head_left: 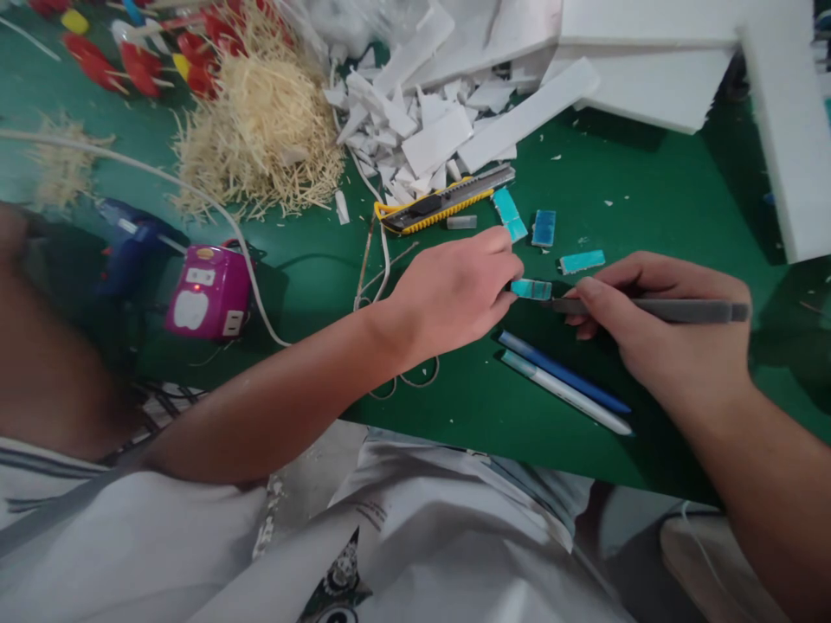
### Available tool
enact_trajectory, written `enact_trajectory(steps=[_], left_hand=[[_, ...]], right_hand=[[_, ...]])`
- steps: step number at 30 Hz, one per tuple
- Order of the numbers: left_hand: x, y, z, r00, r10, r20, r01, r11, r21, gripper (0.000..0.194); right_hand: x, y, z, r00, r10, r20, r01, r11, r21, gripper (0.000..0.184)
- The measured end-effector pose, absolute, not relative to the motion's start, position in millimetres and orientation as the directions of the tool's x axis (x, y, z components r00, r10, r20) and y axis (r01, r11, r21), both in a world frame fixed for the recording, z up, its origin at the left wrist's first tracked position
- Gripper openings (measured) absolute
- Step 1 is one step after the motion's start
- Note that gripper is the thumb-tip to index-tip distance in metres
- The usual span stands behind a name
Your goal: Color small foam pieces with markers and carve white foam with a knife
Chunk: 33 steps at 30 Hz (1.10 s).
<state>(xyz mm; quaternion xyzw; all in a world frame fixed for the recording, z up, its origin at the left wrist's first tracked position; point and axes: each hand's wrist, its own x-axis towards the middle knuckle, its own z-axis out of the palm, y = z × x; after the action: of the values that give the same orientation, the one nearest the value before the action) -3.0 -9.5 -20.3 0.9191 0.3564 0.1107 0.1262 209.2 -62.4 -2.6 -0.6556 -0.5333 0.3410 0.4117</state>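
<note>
Between the fingertips of my left hand point(454, 281) is one end of a small turquoise foam piece point(532, 289) with dark lines on it. My right hand point(675, 320) is closed around a grey pen point(688, 310), whose tip meets or nearly meets the piece's right end. Around them on the green table lie another turquoise piece point(508, 215), a darker blue piece point(544, 228) and a turquoise strip point(582, 261). Below the hands rest a blue pen point(564, 372) and a white pen with a teal end point(568, 394), side by side.
A yellow box cutter point(445, 201) lies beyond my left hand, before white foam scraps point(415, 121). Thin wooden sticks point(266, 121) are heaped at upper left. A pink power socket point(209, 292), a blue glue gun point(130, 247) and another person's arm point(52, 346) are at left.
</note>
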Motion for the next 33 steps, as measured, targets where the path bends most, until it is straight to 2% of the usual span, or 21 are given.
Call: enact_trajectory(steps=[8,13,17,20,33], left_hand=[[-6.4,-6.7,-15.3,0.697,0.713,0.081,0.652,-0.676,0.343,0.022],[-11.7,-2.6,-13.9,0.709,0.702,0.069,0.639,-0.681,0.357,0.019],[-12.3,-2.1,-17.7,0.71,0.7,0.078,0.626,-0.678,0.386,0.017],[-10.1,-3.8,-20.8,0.709,0.698,0.103,0.609,-0.679,0.41,0.017],[-4.4,-8.5,-19.5,0.707,0.695,0.13,0.612,-0.694,0.38,0.017]], right_hand=[[210.3,-63.6,-9.8,0.242,0.969,0.05,0.396,-0.052,-0.917,0.016],[209.6,-62.8,-5.4,0.233,0.972,-0.037,0.374,-0.125,-0.919,0.018],[210.5,-64.0,-8.2,0.231,0.972,0.042,0.373,-0.049,-0.926,0.013],[210.0,-63.9,-9.1,0.212,0.977,0.037,0.371,-0.046,-0.928,0.011],[200.4,-60.5,-1.5,0.223,0.975,0.015,0.412,-0.08,-0.907,0.014]])
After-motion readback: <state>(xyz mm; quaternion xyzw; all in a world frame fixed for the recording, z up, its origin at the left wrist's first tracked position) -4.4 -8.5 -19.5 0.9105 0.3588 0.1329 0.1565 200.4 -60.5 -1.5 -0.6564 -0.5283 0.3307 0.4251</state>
